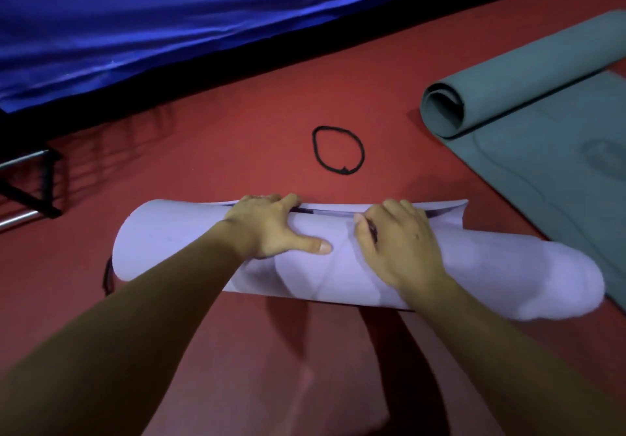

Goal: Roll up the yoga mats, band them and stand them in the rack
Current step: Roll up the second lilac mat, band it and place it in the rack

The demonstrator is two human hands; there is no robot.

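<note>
A lilac yoga mat point(491, 266) lies rolled into a thick tube across the red floor in front of me. My left hand point(271, 225) presses on top of the roll near its middle, fingers curled over the far loose edge. My right hand point(396, 242) rests beside it, fingers also hooked over that edge. A black elastic band point(338, 150) lies in a loop on the floor just beyond the roll. A second dark band point(107, 276) peeks out at the roll's left end. A grey-green mat point(528, 151) lies at the right, partly rolled.
A blue padded surface point(169, 22) runs along the far side. A black and metal frame point(30, 192) stands at the left edge. Red floor point(237, 131) surrounds the mats.
</note>
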